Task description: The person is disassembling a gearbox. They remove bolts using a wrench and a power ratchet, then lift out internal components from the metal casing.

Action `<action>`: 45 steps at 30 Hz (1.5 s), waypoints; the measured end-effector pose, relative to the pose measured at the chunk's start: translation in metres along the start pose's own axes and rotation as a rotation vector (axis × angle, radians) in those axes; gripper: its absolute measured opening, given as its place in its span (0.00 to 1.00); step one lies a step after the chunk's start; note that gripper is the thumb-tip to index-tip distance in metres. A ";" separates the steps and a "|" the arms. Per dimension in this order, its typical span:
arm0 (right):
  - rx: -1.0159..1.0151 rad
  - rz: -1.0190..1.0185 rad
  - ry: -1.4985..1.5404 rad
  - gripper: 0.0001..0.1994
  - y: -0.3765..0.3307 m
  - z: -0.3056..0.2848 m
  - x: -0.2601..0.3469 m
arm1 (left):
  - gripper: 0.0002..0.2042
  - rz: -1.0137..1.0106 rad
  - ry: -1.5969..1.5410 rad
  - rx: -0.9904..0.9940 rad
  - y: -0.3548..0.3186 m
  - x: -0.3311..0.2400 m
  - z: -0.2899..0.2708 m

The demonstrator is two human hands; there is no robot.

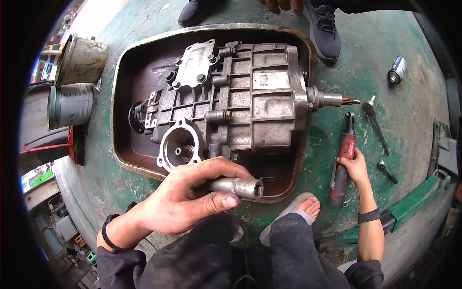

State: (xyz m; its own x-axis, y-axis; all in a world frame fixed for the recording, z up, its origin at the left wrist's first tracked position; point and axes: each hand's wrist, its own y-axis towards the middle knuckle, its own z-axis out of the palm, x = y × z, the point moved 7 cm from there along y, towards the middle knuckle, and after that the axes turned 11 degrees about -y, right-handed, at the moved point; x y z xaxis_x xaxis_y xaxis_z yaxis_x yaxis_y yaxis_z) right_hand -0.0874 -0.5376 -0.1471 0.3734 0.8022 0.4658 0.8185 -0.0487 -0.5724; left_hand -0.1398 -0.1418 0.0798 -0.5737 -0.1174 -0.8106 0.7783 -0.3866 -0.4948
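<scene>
My left hand [185, 195] is closed around a silver deep socket [244, 188], its open end pointing right, over the near edge of the metal tray. My right hand [355, 166] grips the body of a red and dark grey cordless ratchet [340, 180], which is at the floor on the right with its head pointing away from me. Between and beyond my hands, a grey cast gearbox [262, 94] lies in the rusty tray [126, 149]. Its splined shaft [337, 100] sticks out past the tray's right side. A round three-eared flange [166, 150] faces up near my left hand.
On the right floor lie a long ratchet handle [378, 123], a smaller ratchet [386, 171] and a spray can [397, 70]. A green metal beam [416, 197] crosses the lower right. Two buckets [72, 105] stand at left. Another person's shoe [325, 31] and fingers [284, 5] show at the top.
</scene>
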 end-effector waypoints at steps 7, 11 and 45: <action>0.198 -0.177 1.094 0.39 -0.094 -0.023 0.084 | 0.14 0.263 0.392 -0.032 -0.004 -0.020 -0.004; 0.128 -0.318 0.830 0.40 -0.132 -0.058 0.138 | 0.13 0.406 0.422 -0.074 0.010 -0.024 0.005; 0.224 -0.821 -0.105 0.37 -0.178 -0.011 0.215 | 0.13 0.622 0.565 -0.061 0.023 -0.018 0.040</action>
State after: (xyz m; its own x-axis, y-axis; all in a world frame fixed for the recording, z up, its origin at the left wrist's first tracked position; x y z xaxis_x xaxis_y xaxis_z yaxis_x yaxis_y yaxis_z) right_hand -0.1478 -0.3626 0.0624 -0.3516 0.5832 0.7323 0.7018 0.6819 -0.2061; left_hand -0.1221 -0.1854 0.0961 0.1653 0.1889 -0.9680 0.9320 -0.3508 0.0907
